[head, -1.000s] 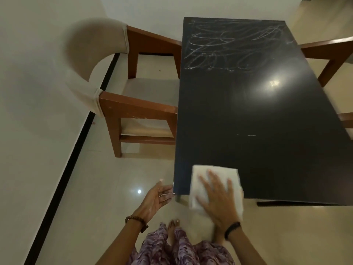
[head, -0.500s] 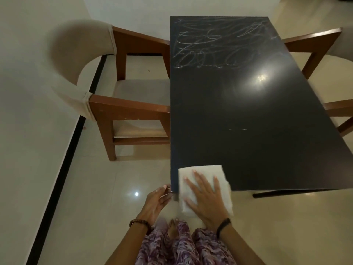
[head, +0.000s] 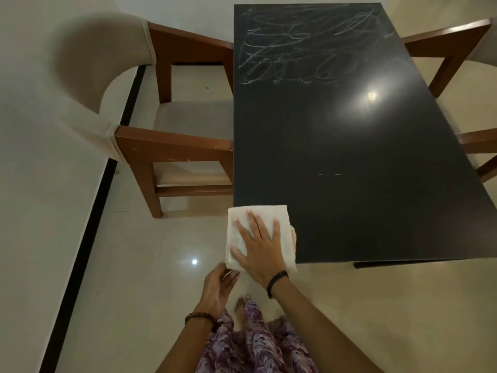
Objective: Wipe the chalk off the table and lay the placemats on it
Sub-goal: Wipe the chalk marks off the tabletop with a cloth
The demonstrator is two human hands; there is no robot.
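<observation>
A black rectangular table [head: 349, 157] stretches away from me. White chalk scribbles [head: 304, 47] cover its far end, and a short faint chalk line [head: 332, 174] shows near the middle. A folded white cloth [head: 236, 232] lies over the table's near left corner, hanging partly off the edge. My right hand [head: 259, 246] presses flat on the cloth with its fingers spread. Just below that corner is my left hand [head: 217, 286], its fingers loosely bent near the cloth's lower edge. No placemats are in view.
A wooden chair [head: 174, 141] with a beige padded back stands against the table's left side. Parts of other wooden chairs [head: 451, 47] show at the right. A white wall with a black skirting strip [head: 88, 238] runs along the left. The floor is glossy tile.
The cloth and my right hand slid left to the near left corner, past the table's edge. My left hand stayed just below that corner.
</observation>
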